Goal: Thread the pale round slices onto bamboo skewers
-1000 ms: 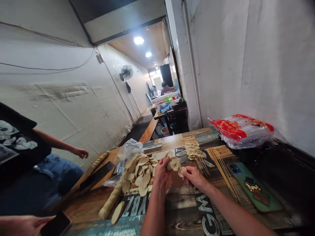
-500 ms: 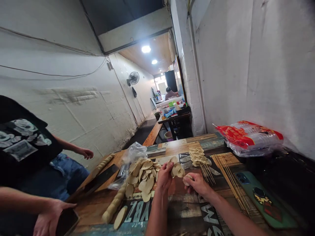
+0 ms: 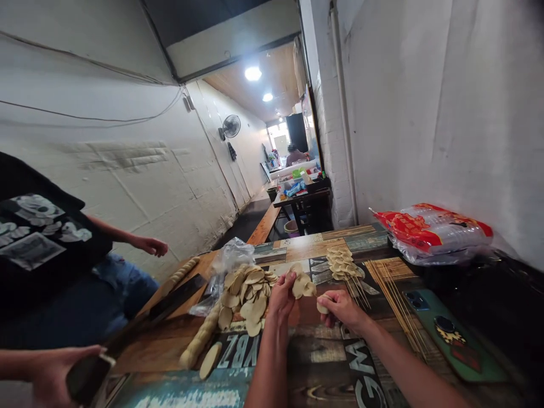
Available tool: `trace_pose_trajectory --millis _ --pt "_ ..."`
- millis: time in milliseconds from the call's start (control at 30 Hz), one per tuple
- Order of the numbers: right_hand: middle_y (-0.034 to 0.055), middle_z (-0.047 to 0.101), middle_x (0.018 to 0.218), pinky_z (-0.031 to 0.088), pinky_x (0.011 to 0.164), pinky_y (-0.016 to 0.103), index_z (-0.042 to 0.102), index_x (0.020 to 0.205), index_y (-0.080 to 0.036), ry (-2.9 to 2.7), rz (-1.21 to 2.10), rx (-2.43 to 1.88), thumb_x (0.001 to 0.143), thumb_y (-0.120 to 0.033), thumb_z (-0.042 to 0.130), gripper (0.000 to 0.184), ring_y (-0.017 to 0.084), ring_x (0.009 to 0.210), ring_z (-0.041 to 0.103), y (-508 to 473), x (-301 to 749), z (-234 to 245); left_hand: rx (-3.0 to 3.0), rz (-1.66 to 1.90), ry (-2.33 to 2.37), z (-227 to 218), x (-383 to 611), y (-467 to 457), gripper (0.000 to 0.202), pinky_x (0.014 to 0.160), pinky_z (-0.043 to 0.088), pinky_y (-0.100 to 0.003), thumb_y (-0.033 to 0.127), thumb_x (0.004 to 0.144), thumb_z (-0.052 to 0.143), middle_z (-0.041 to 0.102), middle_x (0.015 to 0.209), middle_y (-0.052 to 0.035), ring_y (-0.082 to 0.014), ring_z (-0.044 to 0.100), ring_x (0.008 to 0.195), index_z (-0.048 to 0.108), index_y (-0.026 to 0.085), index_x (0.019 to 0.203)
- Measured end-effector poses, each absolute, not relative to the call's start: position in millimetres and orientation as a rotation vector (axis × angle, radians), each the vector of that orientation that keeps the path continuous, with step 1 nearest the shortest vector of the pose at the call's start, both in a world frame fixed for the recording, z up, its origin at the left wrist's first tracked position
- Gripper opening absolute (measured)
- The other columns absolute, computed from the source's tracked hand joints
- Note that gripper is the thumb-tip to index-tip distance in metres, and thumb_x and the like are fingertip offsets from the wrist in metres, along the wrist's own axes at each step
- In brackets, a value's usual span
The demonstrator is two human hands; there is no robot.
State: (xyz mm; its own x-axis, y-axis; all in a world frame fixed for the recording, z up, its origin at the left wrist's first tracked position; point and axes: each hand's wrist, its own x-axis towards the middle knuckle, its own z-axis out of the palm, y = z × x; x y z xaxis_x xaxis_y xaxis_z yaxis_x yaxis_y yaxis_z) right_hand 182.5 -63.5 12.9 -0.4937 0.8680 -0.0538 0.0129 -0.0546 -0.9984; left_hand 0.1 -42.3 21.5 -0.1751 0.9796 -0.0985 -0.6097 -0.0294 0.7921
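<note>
My left hand (image 3: pixel 282 294) is closed on a bunch of overlapping pale dough-like slices (image 3: pixel 302 284), held above the table. Just right of it, my right hand (image 3: pixel 342 309) pinches one pale slice (image 3: pixel 323 304) between thumb and fingers. Whether a stick runs through the slices is hidden. To the left lies a heap of loose slices (image 3: pixel 255 309), with a twisted pale roll (image 3: pixel 200 339) and a single oval slice (image 3: pixel 210 361) in front. Beyond my right hand lie skewered slices (image 3: pixel 341 263), their sticks pointing toward me.
Bare wooden skewers (image 3: pixel 397 306) and a green phone (image 3: pixel 457 334) lie at right, near a red-printed plastic package (image 3: pixel 433 229). A clear bag (image 3: pixel 233 255) and a dark blade (image 3: pixel 178 296) are at left. A co-worker's hand (image 3: pixel 55 377) holds a dark object at lower left.
My right hand has barely moved, still pinching a slice near the bunch. The co-worker's lower hand has shifted left and lifted the dark object; the view has tilted slightly.
</note>
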Motion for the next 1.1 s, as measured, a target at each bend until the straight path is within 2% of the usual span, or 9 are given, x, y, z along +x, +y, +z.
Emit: trace_pose_trajectory --millis 400,600,733,833,967,1100 --pt "-0.0035 0.06 0.05 0.037 0.037 0.016 0.056 0.062 -0.016 -1.694 1.731 -0.994 0.072 -0.054 0.061 0.04 0.006 0.036 0.051 -62 195 16 0.369 1.743 0.905 14 -48 -35 0.018 0.065 0.054 -0.022 0.014 0.067 0.079 0.07 0.075 -0.0009 -0.0116 0.065 0.065 0.066 0.015 0.079" --pt "-0.0039 0.059 0.047 0.03 0.035 0.017 0.055 0.061 -0.018 -1.877 1.764 -1.095 0.073 -0.049 0.062 0.035 0.006 0.034 0.045 -60 222 23 0.178 1.947 0.982 16 -77 -38 0.015 0.068 0.056 -0.023 0.009 0.073 0.073 0.071 0.077 -0.0004 -0.0125 0.067 0.069 0.065 0.017 0.082" --pt "-0.0046 0.052 0.044 0.023 0.038 0.019 0.055 0.055 -0.017 -2.116 1.469 -1.162 0.078 -0.055 0.057 0.044 0.006 0.037 0.038 -54 226 12 0.158 1.962 0.954 18 -74 -39 0.017 0.067 0.056 -0.022 0.008 0.072 0.072 0.071 0.077 0.0007 -0.0115 0.067 0.068 0.064 0.018 0.085" --pt "-0.0026 0.056 0.051 0.029 0.047 0.021 0.06 0.058 -0.017 -2.187 1.098 -1.164 0.085 -0.054 0.05 0.047 0.01 0.049 0.047 -53 221 10 0.248 1.861 0.903 20 -61 -39 0.019 0.063 0.056 -0.024 0.01 0.069 0.075 0.07 0.075 -0.0003 -0.0128 0.066 0.065 0.064 0.017 0.083" --pt "0.0057 0.066 0.069 0.035 0.058 0.026 0.07 0.072 -0.019 -2.106 0.579 -1.495 0.094 -0.047 0.037 0.049 0.017 0.065 0.059 -61 214 21 0.341 1.82 0.809 24 -46 -38 0.019 0.06 0.055 -0.022 0.012 0.067 0.077 0.069 0.072 0.0 -0.0122 0.065 0.062 0.065 0.017 0.081" --pt "0.0064 0.066 0.085 0.039 0.065 0.026 0.075 0.083 -0.024 -2.177 0.409 -1.487 0.095 -0.051 0.039 0.047 0.018 0.077 0.063 -71 207 27 0.343 1.834 0.807 26 -41 -39 0.023 0.062 0.055 -0.025 0.016 0.066 0.078 0.069 0.076 -0.0004 -0.0141 0.065 0.066 0.064 0.018 0.085"
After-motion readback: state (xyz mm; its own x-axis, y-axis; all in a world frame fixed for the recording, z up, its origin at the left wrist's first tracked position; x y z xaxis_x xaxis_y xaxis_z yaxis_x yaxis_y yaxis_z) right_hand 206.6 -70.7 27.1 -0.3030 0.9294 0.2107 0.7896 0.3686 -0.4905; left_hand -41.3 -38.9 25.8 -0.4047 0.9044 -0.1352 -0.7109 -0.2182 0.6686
